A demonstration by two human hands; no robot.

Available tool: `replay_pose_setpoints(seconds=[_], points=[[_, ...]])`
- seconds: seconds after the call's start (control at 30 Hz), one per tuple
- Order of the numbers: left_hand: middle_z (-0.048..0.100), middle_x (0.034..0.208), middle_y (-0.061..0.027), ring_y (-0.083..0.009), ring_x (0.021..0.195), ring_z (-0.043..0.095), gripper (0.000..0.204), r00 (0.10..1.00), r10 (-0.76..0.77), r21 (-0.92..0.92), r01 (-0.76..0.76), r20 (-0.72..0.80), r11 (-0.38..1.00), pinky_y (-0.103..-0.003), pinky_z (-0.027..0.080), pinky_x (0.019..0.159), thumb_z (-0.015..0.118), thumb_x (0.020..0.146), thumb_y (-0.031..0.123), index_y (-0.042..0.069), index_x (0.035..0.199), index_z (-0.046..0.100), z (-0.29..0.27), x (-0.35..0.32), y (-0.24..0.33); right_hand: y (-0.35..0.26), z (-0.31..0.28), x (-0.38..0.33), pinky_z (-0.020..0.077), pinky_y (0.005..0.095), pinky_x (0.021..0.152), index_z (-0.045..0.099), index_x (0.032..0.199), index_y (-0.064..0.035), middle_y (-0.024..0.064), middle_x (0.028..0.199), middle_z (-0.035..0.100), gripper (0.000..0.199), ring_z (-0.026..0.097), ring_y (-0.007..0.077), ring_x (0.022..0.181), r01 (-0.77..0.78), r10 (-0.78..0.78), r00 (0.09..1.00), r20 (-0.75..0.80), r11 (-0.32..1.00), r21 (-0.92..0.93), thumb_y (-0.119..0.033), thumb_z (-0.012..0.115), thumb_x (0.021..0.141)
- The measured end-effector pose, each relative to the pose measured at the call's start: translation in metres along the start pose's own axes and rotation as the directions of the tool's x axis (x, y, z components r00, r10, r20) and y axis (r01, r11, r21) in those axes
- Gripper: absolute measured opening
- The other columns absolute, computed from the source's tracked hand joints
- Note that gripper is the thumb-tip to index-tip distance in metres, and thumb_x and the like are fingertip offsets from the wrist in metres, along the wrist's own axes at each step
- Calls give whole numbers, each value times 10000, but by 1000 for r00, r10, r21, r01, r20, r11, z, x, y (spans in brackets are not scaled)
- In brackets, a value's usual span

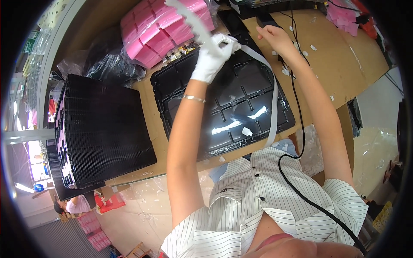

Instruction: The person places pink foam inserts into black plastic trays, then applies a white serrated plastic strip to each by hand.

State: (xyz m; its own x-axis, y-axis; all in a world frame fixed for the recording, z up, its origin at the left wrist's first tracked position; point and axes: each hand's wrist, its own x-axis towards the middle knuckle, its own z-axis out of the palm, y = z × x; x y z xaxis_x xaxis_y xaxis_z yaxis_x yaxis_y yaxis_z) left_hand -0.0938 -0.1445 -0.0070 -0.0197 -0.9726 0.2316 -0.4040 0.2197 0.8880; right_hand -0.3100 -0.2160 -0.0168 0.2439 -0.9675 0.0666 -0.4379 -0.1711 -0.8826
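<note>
My left hand point(215, 58), in a white glove, is closed with thumb and fingers pinched on a white strip point(274, 94). One length of the strip curves right and down over the tray toward my lap. A jagged-edged white length point(193, 21) rises from the same hand, up and to the left. Below lies a black plastic tray point(219, 101) with moulded compartments and a small white scrap point(246, 131) on it. My right hand point(275, 39) is bare and closed, raised over the cardboard beyond the tray's right side; whatever its fingers may hold is hidden.
A tall stack of black trays point(103, 124) stands left. Wrapped pink boxes point(161, 28) and black plastic bags point(107, 60) sit behind. A black cable point(300, 116) runs down the right side across my shirt. White scraps dot the cardboard point(344, 56). Another person point(77, 204) is in the far lower left.
</note>
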Motion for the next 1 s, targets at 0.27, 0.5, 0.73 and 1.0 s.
replay_pose_setpoints(seconds=[0.27,0.5,0.73,1.0], points=[[701,932,-88,-145,809,662,94,909,-36,-367,203,414,908,-240,522,736,745,806,69,-1,847,697,-66,-112,67,-59,21,-104,356,194,614,718,986,-68,-83,735,575,256,448,13,665,-133,-129,700,702,943,306,-305,628,945],[680,910,-104,-213,821,642,140,979,80,-217,-39,186,975,-304,524,680,766,693,25,17,828,730,-95,-208,58,-93,70,-163,333,180,581,687,907,-19,-98,637,486,152,386,6,571,-556,-105,396,912,764,329,-120,760,821],[668,850,-95,-190,755,628,245,986,168,-126,-165,19,978,-280,498,620,867,541,92,48,729,716,-105,-277,44,-107,114,-194,334,191,578,701,935,-33,-30,778,601,238,478,39,675,-570,-67,170,983,807,153,-232,766,821],[687,980,-62,-118,832,627,493,860,-419,-281,341,-291,897,-271,527,740,822,716,79,-33,1159,637,-87,-309,43,-114,135,-209,331,191,582,582,853,-59,-111,615,368,217,356,16,586,-320,-38,504,863,920,227,-127,783,812]])
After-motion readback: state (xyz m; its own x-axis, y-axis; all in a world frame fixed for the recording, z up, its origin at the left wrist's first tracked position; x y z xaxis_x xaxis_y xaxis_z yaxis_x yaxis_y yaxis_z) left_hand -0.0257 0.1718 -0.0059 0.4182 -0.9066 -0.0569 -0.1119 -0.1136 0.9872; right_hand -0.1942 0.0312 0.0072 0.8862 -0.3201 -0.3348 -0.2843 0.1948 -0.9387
